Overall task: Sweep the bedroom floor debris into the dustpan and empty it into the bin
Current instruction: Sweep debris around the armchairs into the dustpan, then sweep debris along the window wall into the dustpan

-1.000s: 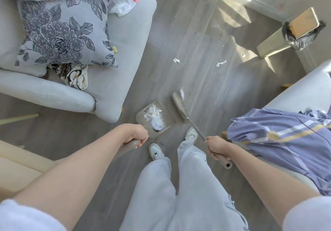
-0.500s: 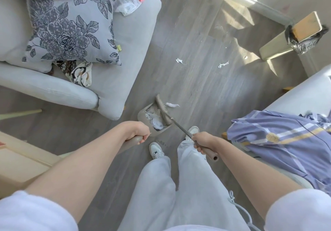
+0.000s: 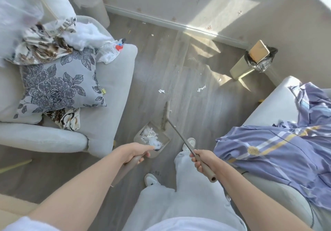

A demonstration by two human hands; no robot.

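Spreading across most of the view, the grey wood floor (image 3: 157,66) runs from a pale armchair (image 3: 107,105) on one side to a bed edge draped with a purple striped garment (image 3: 268,152) on the other, and the bin (image 3: 250,64), lined with a dark bag and with its lid tipped up, stands in the far corner by the sunlit wall, well apart from the person; next in size, a floral cushion (image 3: 59,84) rests on the chair seat; smaller again, the dustpan (image 3: 139,137) sits on the floor just ahead of the person's feet, already holding a heap of white scraps (image 3: 150,137), with the left hand (image 3: 138,152) curled round its long handle; the broom (image 3: 165,116) stands with its head touching the pan's far corner, the right hand (image 3: 202,159) wrapped round its thin handle; smallest of all, two paper bits (image 3: 161,91) (image 3: 201,88) lie on the boards beyond the broom, with finer specks nearer the skirting. The step in hand looks like reaching out for those remaining bits. Risks seem plain: a brisk stroke could flick the light paper past or over the pan, the full heap may spill if the pan tilts on the walk to the bin, and the specks by the wall could be missed
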